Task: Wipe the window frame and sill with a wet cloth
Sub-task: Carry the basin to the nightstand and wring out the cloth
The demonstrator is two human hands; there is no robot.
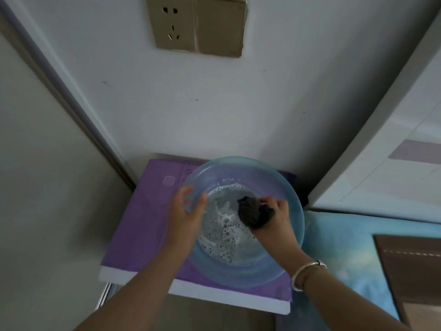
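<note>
The cloth (254, 215), dark and bunched into a wad, sits in the right hand (274, 219), whose fingers curl round it above the right half of the basin (293, 235). The wad points left toward the left hand (186, 211), which is open, fingers relaxed, thumb and fingers on either side of the basin's left rim. Judged from this, wringing needs the left hand to cross a short way right. The basin holds shallow soapy water (222, 225) and stands on a purple-topped stand (143, 223).
</note>
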